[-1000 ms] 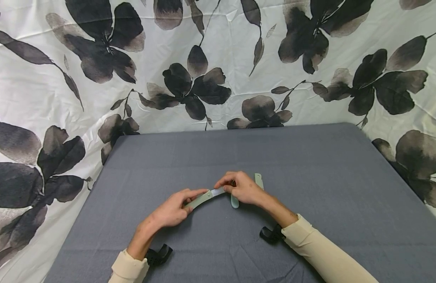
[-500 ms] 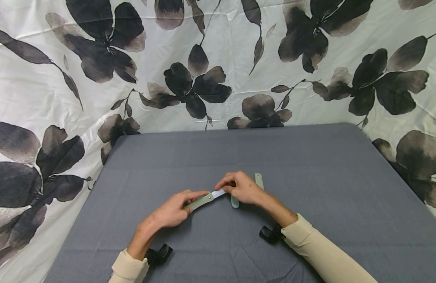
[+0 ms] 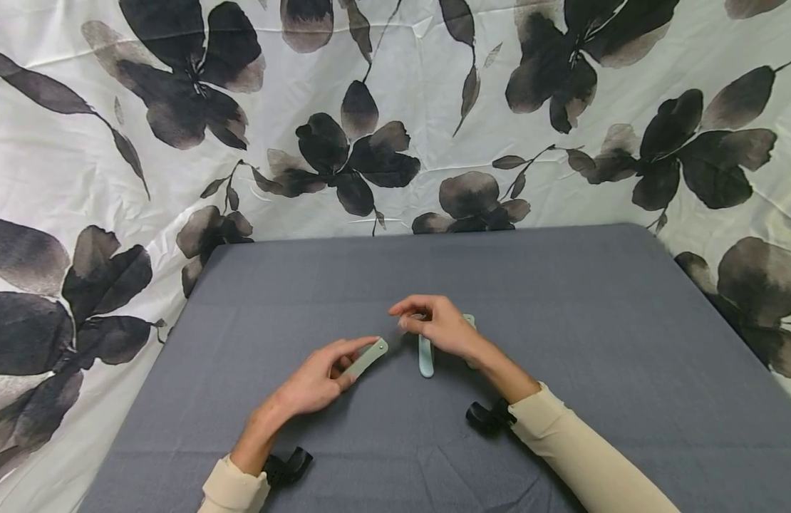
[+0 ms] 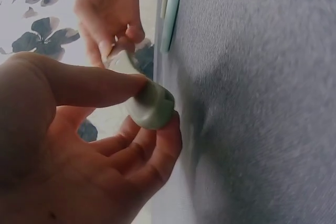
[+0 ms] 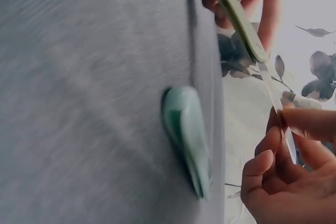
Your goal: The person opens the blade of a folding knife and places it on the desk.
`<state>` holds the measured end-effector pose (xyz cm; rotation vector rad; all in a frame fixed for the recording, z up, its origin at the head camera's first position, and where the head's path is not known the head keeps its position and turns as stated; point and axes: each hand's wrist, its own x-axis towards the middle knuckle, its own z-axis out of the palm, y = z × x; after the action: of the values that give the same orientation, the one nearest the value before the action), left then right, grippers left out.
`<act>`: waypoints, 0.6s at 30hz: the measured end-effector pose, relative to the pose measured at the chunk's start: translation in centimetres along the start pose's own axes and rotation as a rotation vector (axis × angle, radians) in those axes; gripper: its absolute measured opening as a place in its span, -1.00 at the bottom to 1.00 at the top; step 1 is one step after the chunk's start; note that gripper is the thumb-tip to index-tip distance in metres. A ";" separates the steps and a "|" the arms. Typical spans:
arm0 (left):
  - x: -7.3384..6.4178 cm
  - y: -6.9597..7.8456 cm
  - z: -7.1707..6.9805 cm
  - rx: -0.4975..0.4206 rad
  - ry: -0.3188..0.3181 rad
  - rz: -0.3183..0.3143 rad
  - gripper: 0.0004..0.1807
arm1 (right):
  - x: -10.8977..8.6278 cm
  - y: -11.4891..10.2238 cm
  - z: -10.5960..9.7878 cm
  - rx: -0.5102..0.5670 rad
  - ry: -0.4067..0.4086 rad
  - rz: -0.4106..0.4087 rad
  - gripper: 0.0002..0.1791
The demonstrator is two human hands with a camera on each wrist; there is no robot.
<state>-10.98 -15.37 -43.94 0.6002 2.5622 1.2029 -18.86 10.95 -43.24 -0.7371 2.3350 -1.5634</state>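
Note:
My left hand [image 3: 315, 377] grips the pale green handle of a folding knife [image 3: 368, 358], thumb on one side and fingers on the other. In the right wrist view its blade [image 5: 269, 86] stands out from the handle, and my right hand [image 5: 294, 182] pinches it between thumb and finger. From the head, I cannot make out the blade between the hands. A mint, slim folded piece [image 3: 425, 358] lies on the cloth just below my right hand. Beside it a pale green one [image 3: 469, 320] is partly hidden by that hand.
A grey cloth [image 3: 293, 285] covers the table. Behind it hangs a white curtain [image 3: 434, 142] with dark flowers. Black wrist mounts [image 3: 289, 467] sit on both forearms.
My right hand has risen slightly and moved away from the handle's end. The blade, earlier seen between the hands from the head, no longer shows there. The left hand has barely moved.

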 end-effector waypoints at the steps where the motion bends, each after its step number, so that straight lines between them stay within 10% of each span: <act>1: 0.0 0.1 0.1 -0.018 0.006 0.000 -0.31 | 0.1 -0.1 0.0 0.028 0.010 0.014 -0.70; 18: 0.0 0.3 1.4 -0.130 0.034 0.020 0.05 | 3.2 -0.5 2.3 0.371 0.192 0.152 -0.53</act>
<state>-10.40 -14.25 -44.62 0.5824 2.4868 1.3841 -20.32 7.28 -43.45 -0.3293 2.0696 -1.9898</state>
